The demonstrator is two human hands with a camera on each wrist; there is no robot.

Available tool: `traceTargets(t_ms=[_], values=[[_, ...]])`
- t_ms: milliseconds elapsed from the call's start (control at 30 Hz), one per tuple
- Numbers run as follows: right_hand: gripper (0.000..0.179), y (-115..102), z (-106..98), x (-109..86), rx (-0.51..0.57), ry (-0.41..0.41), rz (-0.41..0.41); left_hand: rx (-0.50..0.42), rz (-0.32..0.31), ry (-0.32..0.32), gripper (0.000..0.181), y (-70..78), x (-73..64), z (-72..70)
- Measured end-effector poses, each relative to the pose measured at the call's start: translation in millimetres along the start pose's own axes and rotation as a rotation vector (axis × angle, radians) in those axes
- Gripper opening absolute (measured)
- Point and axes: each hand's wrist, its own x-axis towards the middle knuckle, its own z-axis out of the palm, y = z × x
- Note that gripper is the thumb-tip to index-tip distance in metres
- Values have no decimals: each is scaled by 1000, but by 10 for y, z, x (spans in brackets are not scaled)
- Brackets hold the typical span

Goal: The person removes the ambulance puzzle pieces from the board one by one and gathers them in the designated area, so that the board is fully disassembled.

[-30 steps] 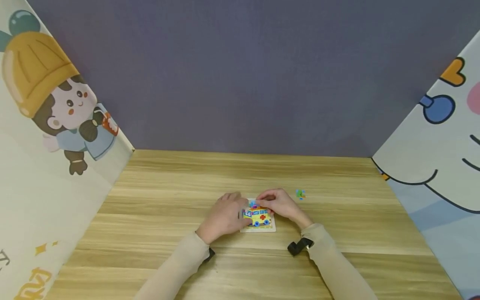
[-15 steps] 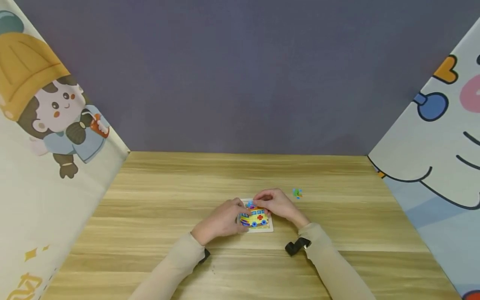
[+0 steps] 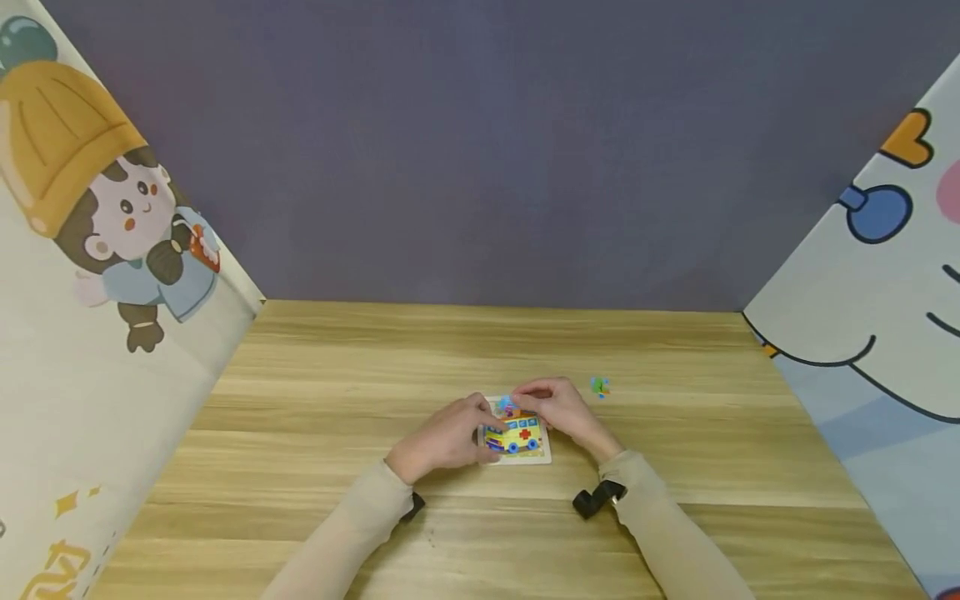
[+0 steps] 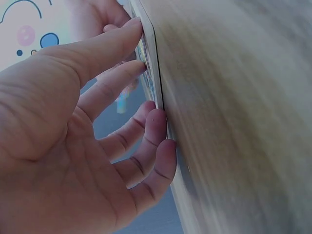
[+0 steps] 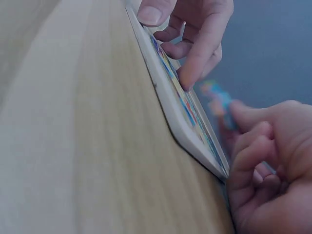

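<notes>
Moved since the frame of a second ago: the left hand [image 3: 445, 437], its thumb drawn back so that the front of the printed ambulance [image 3: 519, 435] shows; right hand, hardly shifted. Puzzle board, one, pale-rimmed [image 3: 534, 460], lying flat on the wood-grain worktop [image 3: 337, 375] between the hands, ambulance picture uppermost. Left hand: grip spread, thumb and index fingertip touching the board's left part, remaining fingers bent along its left edge. Right hand [image 3: 562, 408]: grip pinching a small puzzle piece [image 5: 220, 105] between thumb and finger, above the board's far side; piece blurred in the right wrist view, its printing not legible. Loose piece [image 3: 599, 387], green and blue, on the worktop beyond the right hand, well apart from the board; whether one piece or several, cannot be told. Liabilities, by judgement: the held piece, being small and pinched at its edge, could twist or drop; wrongly turned, it could jam on its neighbours; pressed hard, it could lift them, or skid the board should the left hand's light contact slip.
</notes>
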Motion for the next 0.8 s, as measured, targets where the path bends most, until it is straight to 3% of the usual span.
traceTargets(t_ms=[100, 467, 800], values=[[33, 0, -30, 1, 53, -1, 4, 22, -4, 4, 45, 7, -9, 1], [37, 5, -120, -20, 88, -18, 28, 24, -11, 7, 45, 30, -20, 14], [43, 49, -343, -121, 186, 17, 25, -6, -30, -12, 52, 62, -47, -12]])
